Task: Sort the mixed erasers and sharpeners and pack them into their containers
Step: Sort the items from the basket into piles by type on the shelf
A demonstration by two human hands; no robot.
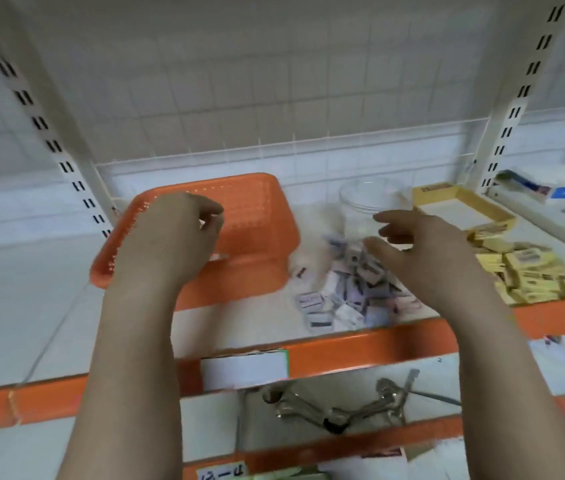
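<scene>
An orange plastic basket (260, 216) sits tilted on the white shelf. My left hand (173, 233) hovers over its near left part with fingers curled; blur hides whether they pinch anything. A clear jar (364, 199) stands right of the basket. My right hand (426, 251) reaches toward it with fingers spread, holding nothing. Beneath that hand lies a heap of small white and grey pieces (350, 296). Further right are a pile of yellow pieces (530, 275) and an open yellow box (461, 206).
The shelf (49, 306) has an orange front lip (360, 351) with a white label. A wire grid back and slotted uprights frame it. Metal tools (336, 407) hang on the level below. Boxed goods (551, 195) fill the neighbouring bay at right.
</scene>
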